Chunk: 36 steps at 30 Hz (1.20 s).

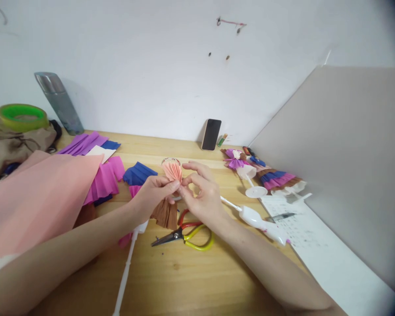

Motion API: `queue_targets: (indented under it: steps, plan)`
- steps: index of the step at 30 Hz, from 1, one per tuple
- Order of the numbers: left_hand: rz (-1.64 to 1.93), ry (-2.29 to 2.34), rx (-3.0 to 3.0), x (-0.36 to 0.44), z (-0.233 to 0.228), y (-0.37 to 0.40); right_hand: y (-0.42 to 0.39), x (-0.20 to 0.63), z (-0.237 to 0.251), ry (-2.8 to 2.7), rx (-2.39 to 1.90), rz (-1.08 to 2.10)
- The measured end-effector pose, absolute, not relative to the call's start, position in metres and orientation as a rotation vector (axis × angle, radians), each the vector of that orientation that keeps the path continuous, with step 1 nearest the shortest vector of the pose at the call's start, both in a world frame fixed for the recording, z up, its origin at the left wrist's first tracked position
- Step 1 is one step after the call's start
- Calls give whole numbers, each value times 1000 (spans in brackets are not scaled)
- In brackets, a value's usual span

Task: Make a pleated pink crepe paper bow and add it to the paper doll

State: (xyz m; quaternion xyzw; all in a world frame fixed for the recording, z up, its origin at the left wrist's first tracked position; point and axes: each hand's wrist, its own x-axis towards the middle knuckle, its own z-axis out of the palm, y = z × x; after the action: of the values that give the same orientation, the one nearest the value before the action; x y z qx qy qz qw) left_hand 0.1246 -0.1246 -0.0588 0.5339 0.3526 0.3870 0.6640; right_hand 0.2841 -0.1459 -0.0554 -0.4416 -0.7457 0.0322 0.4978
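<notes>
My left hand (153, 193) and my right hand (200, 193) meet over the middle of the wooden table (171, 272). Both pinch a small pleated peach paper fan (173, 170) at its lower end, fingers closed on it. A brown pleated paper piece (166, 213) hangs just below my left hand. Under my hands lie scissors (187, 233) with red and yellow handles. A white plastic stick (125, 272) runs from below my left hand toward the near edge.
Pleated pink, blue and purple papers (105, 177) and a large peach sheet (36, 197) lie at left. Finished paper-dress dolls (266, 175) on white stands sit at right, beside a printed sheet with a pen (281, 216). A phone (211, 134) leans on the wall. A grey bottle (59, 103) stands far left.
</notes>
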Motion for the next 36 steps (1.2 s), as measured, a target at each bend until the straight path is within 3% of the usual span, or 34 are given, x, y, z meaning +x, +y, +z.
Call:
queue_targets:
  steps: [13, 36]
  plan:
    - [902, 674, 1042, 125, -58, -122, -144, 286, -57, -1712, -1143, 505]
    - [915, 677, 1132, 121, -58, -117, -140, 293, -50, -1655, -1107, 490]
